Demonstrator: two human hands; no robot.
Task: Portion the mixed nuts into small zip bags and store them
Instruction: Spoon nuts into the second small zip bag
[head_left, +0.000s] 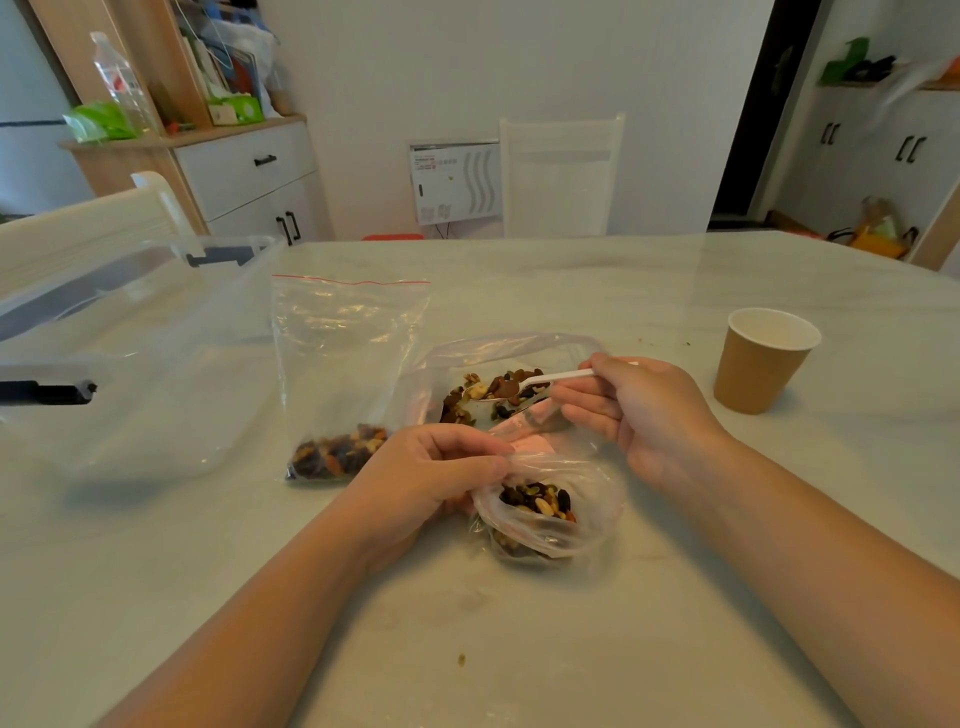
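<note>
Your right hand (641, 415) pinched a loaded spoon (511, 387); your left hand (436, 467) pinched the small bag (550, 512) open. Any tilt could have spilled nuts onto the table (519, 649).

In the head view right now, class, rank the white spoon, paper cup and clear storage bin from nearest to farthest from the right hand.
1. White spoon: held in the right hand.
2. Paper cup: to its right on the table.
3. Clear storage bin: far left.
</note>
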